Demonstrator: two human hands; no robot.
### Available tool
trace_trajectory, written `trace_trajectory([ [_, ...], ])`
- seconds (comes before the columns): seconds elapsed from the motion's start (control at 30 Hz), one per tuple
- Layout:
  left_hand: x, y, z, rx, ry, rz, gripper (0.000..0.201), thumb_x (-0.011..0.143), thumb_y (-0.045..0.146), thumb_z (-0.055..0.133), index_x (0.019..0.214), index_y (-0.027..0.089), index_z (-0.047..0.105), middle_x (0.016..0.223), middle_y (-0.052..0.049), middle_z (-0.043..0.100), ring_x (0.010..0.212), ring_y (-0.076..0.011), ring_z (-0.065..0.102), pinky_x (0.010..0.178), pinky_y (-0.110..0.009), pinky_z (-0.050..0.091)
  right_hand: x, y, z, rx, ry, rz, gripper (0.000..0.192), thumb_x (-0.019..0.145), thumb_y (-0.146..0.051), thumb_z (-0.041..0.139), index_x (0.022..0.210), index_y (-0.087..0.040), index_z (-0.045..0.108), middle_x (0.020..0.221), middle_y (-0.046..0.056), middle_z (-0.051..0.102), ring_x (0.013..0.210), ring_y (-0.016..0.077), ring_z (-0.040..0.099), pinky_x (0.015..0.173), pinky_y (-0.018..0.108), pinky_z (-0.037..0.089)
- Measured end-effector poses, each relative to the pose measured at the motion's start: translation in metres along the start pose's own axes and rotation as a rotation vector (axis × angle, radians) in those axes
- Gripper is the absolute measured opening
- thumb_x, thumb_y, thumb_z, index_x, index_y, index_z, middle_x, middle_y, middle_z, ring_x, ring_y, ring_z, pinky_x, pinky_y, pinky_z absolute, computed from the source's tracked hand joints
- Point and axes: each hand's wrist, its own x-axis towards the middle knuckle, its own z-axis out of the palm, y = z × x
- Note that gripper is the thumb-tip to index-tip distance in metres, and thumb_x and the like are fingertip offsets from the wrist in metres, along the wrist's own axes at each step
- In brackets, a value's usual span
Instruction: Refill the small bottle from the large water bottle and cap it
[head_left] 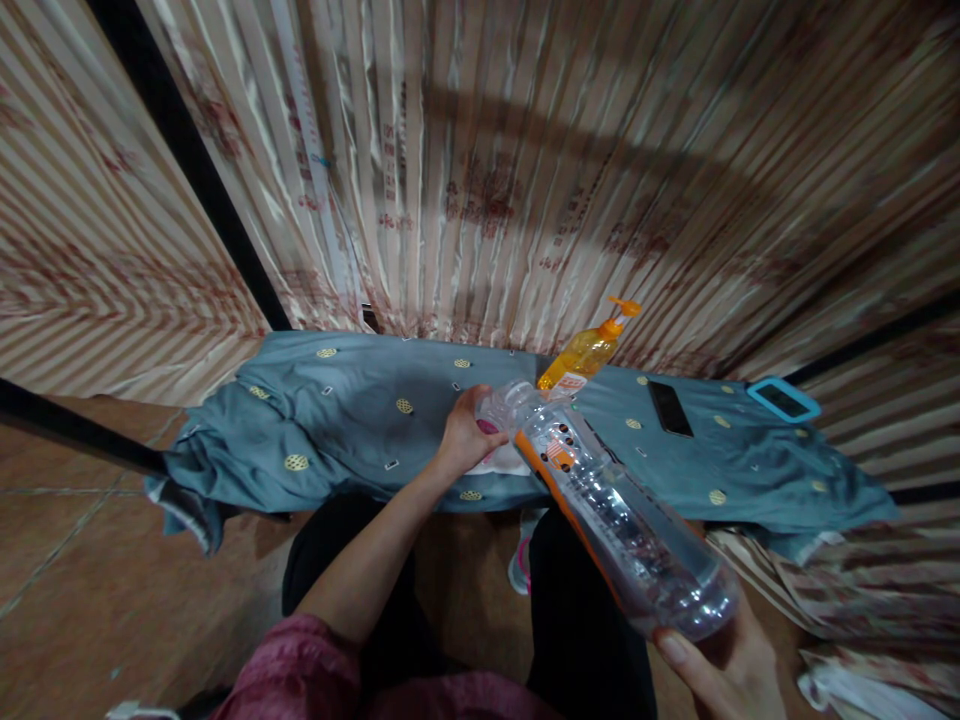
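The clear bottle [615, 510] slants from the right hand [724, 665] gripping its near base up-left to the left hand [469, 435] closed around its far neck

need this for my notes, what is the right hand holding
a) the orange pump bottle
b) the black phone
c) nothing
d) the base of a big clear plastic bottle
d: the right hand grips the base of the clear plastic bottle, which is tipped toward the blue cloth, while the left hand is at its neck; the orange pump bottle and black phone lie untouched on the cloth.
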Motion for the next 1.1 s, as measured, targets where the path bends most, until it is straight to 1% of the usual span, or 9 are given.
trace_trajectory([
  [0.1,0.0,0.0,0.0,0.008,0.002,0.006,0.071,0.06,0.023,0.094,0.123,0.018,0.062,0.127,-0.013,0.072,0.122,-0.034,0.069,0.113,-0.051,0.053,0.0,-0.002,0.001,0.022,0.005,-0.006,0.079,0.073,-0.075,0.08,0.129,-0.022,0.061,0.116,0.006,0.079,0.108,0.0248,0.076,0.094,0.025,0.057],
  [0.3,0.0,0.0,0.0,0.015,0.011,0.016,0.069,0.06,0.023,0.094,0.122,0.018,0.062,0.126,-0.012,0.072,0.121,-0.0336,0.07,0.112,-0.05,0.054,0.0,-0.006,0.004,0.054,0.006,-0.003,0.078,0.073,-0.073,0.082,0.128,-0.022,0.061,0.118,0.008,0.079,0.109,0.0268,0.076,0.096,0.029,0.058],
  [0.5,0.0,-0.001,0.0,0.008,0.001,0.017,0.069,0.061,0.021,0.092,0.123,0.019,0.062,0.124,-0.011,0.073,0.119,-0.0325,0.07,0.111,-0.049,0.054,0.003,-0.004,0.002,0.078,0.008,0.005,0.076,0.071,-0.072,0.083,0.126,-0.023,0.062,0.117,0.007,0.08,0.109,0.0249,0.076,0.094,0.026,0.058],
  [0.57,0.0,-0.001,0.0,0.005,0.006,0.013,0.07,0.06,0.021,0.092,0.123,0.019,0.062,0.125,-0.011,0.073,0.119,-0.0324,0.07,0.111,-0.05,0.053,0.005,-0.002,-0.001,0.068,-0.032,-0.015,0.077,0.07,-0.071,0.085,0.126,-0.022,0.062,0.118,0.008,0.08,0.109,0.0263,0.077,0.094,0.027,0.059],
  [0.67,0.0,-0.002,0.001,0.0,0.003,0.008,0.069,0.06,0.019,0.092,0.123,0.019,0.062,0.126,-0.011,0.072,0.12,-0.0326,0.07,0.112,-0.05,0.053,0.005,0.002,-0.002,0.032,-0.052,-0.047,0.077,0.075,-0.069,0.083,0.13,-0.021,0.06,0.118,0.01,0.08,0.109,0.0281,0.078,0.093,0.029,0.061],
  [0.77,0.0,-0.002,0.001,-0.003,0.002,0.008,0.07,0.06,0.018,0.092,0.123,0.019,0.062,0.125,-0.012,0.072,0.119,-0.033,0.07,0.111,-0.05,0.054,0.002,0.002,-0.002,0.011,-0.012,-0.062,0.071,0.082,-0.066,0.077,0.133,-0.02,0.059,0.119,0.011,0.079,0.11,0.0291,0.077,0.095,0.032,0.06],
  [0.9,-0.001,0.0,0.0,-0.001,0.011,0.013,0.071,0.059,0.02,0.094,0.123,0.018,0.063,0.125,-0.012,0.072,0.121,-0.0339,0.07,0.112,-0.05,0.054,0.002,0.003,-0.003,0.006,-0.02,-0.041,0.072,0.081,-0.068,0.077,0.134,-0.021,0.06,0.118,0.009,0.079,0.109,0.0273,0.077,0.094,0.028,0.059],
  [1.03,0.0,-0.001,0.0,-0.002,-0.001,0.01,0.07,0.061,0.022,0.094,0.123,0.017,0.062,0.126,-0.013,0.071,0.122,-0.0343,0.069,0.112,-0.051,0.053,0.006,0.007,-0.006,0.026,-0.078,-0.044,0.076,0.072,-0.066,0.085,0.128,-0.021,0.062,0.113,0.009,0.081,0.103,0.0284,0.079,0.088,0.028,0.062],
  [1.1,0.0,-0.002,0.0,-0.005,-0.002,0.012,0.07,0.06,0.023,0.094,0.123,0.017,0.062,0.126,-0.013,0.072,0.122,-0.0345,0.07,0.112,-0.051,0.053,0.007,0.008,-0.007,0.033,-0.05,-0.037,0.074,0.076,-0.066,0.081,0.131,-0.021,0.062,0.117,0.01,0.08,0.106,0.0282,0.078,0.091,0.03,0.061],
])
